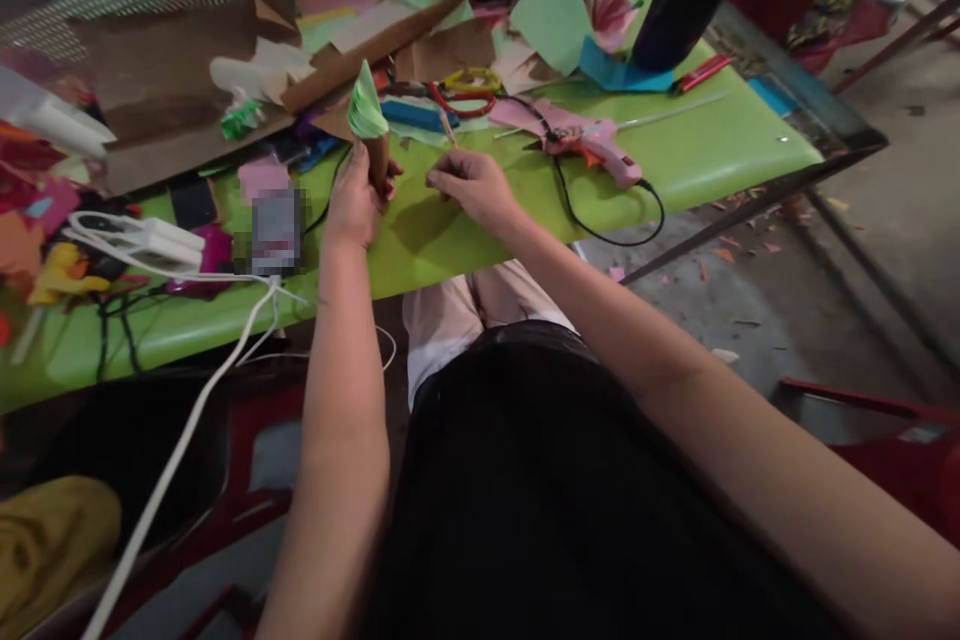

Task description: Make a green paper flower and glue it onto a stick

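My left hand [358, 195] is wrapped round a brown paper cone [379, 158] topped with folded light green paper [365, 105], like an ice cream cone, held upright over the green table [420, 240]. To its right, my right hand [476, 185] is closed in a pinch, apart from the cone. A thin light-brown stick [448, 128] juts up from its fingertips, slightly blurred. Nearby on the table lies a pink glue gun [600, 145] with a black cord. Behind the hands are scissors with red handles [461, 105] and a blue bar-shaped thing [420, 115].
Paper scraps and brown card [172, 90] cover the table's back. A dark bottle [686, 0] stands back right near a red cutter [703, 73]. At left lie a pixelated phone-like thing [276, 232] and a white cable [202, 400]. A red chair [255, 430] is below.
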`<state>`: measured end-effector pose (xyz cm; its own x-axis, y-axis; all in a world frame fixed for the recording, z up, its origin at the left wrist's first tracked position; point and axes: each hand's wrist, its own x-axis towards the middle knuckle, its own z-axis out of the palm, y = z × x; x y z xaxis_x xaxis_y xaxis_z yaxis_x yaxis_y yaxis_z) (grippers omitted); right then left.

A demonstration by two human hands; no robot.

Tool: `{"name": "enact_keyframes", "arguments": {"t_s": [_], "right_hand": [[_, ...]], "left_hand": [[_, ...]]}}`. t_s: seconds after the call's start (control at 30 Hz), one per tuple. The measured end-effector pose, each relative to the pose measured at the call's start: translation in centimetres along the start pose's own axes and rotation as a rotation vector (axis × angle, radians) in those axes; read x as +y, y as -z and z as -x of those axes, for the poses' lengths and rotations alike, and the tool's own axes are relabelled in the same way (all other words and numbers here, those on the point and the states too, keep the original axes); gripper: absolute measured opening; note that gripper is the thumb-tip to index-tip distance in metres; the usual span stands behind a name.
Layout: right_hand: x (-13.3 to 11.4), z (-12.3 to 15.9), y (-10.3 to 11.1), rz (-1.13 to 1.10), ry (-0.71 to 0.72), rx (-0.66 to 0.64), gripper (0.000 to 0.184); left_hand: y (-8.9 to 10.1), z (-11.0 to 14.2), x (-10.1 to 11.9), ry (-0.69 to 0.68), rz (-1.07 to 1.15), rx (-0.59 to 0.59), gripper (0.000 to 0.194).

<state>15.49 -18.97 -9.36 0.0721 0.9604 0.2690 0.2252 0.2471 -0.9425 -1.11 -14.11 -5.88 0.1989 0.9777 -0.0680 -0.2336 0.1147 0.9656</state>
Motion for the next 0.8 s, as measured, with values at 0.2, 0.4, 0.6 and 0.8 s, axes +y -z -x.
{"name": "enact_keyframes", "arguments": {"t_s": [0.2, 0.4, 0.6, 0.8], "right_hand": [[0.0, 0.1, -0.1, 0.016, -0.018, -0.006, 0.018], [-1.1, 0.5, -0.2, -0.024, -0.109, -0.004, 0.017], [-1.2, 0.3, -0.4, -0.021, -0.091, -0.025, 0.013], [-0.6, 0.4, -0.6, -0.043, -0.085, -0.011, 0.012]], "left_hand": [[-0.2, 0.2, 0.1, -0.002, -0.009, -0.02, 0.029], [1.1, -0.1, 0.3, -0.053, 0.012, -0.068, 0.005], [2.0, -0.7, 0.0, -0.121, -0.005, -0.125, 0.026], [2.0, -0.3, 0.2, -0.142, -0.005, -0.163, 0.044]]}}
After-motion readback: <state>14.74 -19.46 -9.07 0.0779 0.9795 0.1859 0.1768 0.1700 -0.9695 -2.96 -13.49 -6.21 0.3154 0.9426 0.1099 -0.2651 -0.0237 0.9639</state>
